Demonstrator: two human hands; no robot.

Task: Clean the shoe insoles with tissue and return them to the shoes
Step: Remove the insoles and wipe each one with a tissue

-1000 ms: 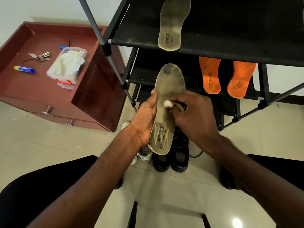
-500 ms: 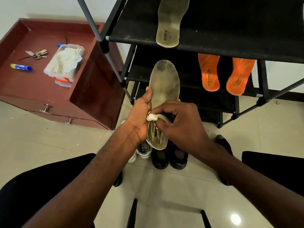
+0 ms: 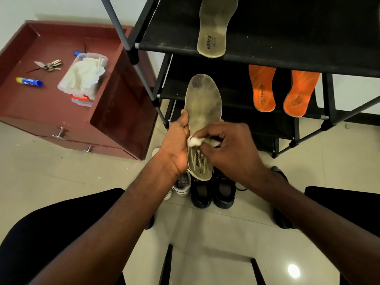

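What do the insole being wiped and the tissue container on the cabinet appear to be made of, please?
The grey insole looks like matte foam with a fabric-like top, judging by its thin edge, printed logo and dull, grimy patches. The tissue container seems clear, glossy plastic: the white tissue shows through its walls.

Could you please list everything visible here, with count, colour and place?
held insole: 1, grey, in front of rack
tissue: 1, white, on held insole
spare insole: 1, grey, top shelf
orange insoles: 2, orange, middle shelf
shoe rack: 1, black, against wall
black shoes: 2, black, floor
white shoes: 2, white, floor
cabinet: 1, maroon, left
tissue box: 1, clear, on cabinet
keys: 1 bunch, silver, on cabinet
tube: 1, blue, on cabinet
left hand: holds insole
right hand: pinches tissue
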